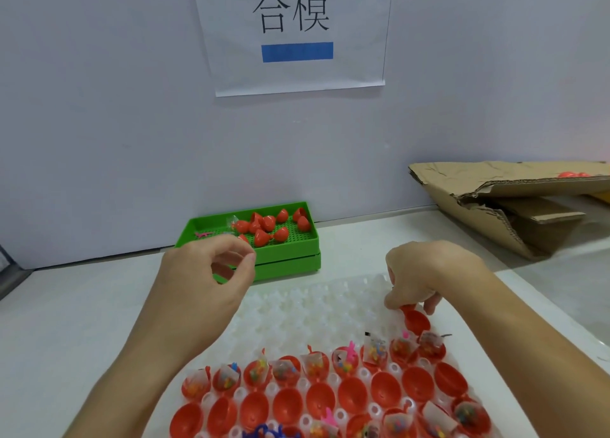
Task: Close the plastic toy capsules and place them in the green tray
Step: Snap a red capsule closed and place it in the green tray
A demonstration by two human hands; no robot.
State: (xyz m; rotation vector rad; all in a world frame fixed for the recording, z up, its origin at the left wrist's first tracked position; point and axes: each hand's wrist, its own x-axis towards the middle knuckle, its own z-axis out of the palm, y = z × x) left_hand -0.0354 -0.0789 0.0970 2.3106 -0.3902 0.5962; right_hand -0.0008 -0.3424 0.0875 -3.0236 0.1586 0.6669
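Partly hidden — right hand (425, 272) fingertips over red capsule half (416, 320), grip unclear

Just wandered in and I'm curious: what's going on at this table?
A person is packing little toy capsules. The right hand pinches a red capsule half at the far end of a white holder tray, where more red halves sit, some with small toys. The left hand hovers in front of the green tray, which holds several closed capsules.
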